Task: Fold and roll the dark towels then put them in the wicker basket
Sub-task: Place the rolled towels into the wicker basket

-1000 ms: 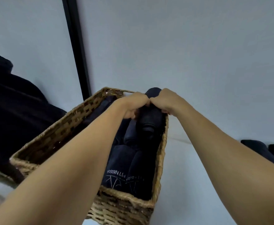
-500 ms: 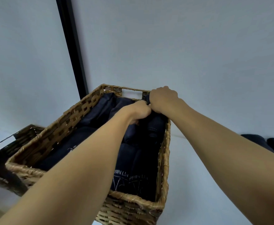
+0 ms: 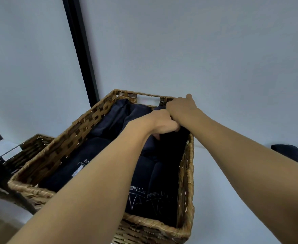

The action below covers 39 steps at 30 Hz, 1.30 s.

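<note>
The basket [image 3: 187, 175] sat on the white desk [image 3: 233, 182], close to the wall [image 3: 197, 41]. It was full of dark towels [image 3: 99, 150], packed side by side. Two near ones had white letters on them, upside down, w/ part of "FITNESS" showing. One on the left had a small white tag.

Both arms reached over the basket to its far right corner. The L grip [image 3: 164, 124] was inside the basket, just below the rim. Its fingers were curled tight & dug into the corner towel [image 3: 171, 143], so it was clenched on that towel. One fingertip peeked out under the fist.

The R grip [image 3: 180, 107] was right next to it, touching it, on top of the far corner of the rim. One finger stuck out straight past the rim toward the wall. The other fingers went down out of sight, so can't tell if it held anything.

The corner towel sat low in the basket's far right corner, between the right side & the other towels. It was v. dark there, so its shape was hard to see.

A 2nd basket [image 3: 30, 148] stood just left of the first, partly hidden by it. A black post [image 3: 81, 50] ran up the wall behind. Spare towels [image 3: 289, 152] lay on the desk far to the right, well apart from the basket.
</note>
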Motion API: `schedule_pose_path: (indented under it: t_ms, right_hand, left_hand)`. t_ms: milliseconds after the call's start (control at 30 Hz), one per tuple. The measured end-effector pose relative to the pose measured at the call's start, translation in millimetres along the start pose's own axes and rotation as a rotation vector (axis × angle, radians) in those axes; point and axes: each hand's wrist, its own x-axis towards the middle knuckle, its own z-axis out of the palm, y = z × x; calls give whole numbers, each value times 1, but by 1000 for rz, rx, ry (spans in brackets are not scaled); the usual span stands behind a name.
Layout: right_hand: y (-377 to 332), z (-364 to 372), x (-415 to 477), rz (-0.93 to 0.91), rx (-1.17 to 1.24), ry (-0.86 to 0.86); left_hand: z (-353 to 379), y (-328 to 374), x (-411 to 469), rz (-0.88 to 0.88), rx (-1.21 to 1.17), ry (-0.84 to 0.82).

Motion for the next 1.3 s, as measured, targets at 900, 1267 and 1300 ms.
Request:
schedule_pose_path:
  t_ms: [900, 1267, 1300]
  right_hand:
    - [222, 101, -179, 722, 804, 37]
    - [245, 173, -209, 891, 742, -90]
    - [244, 173, -205, 908, 743, -100]
  left_hand:
    - [156, 186, 24, -3, -387, -137]
    - [290, 207, 56, -138, -588, -170]
    - [289, 206, 57, -150, -609, -176]
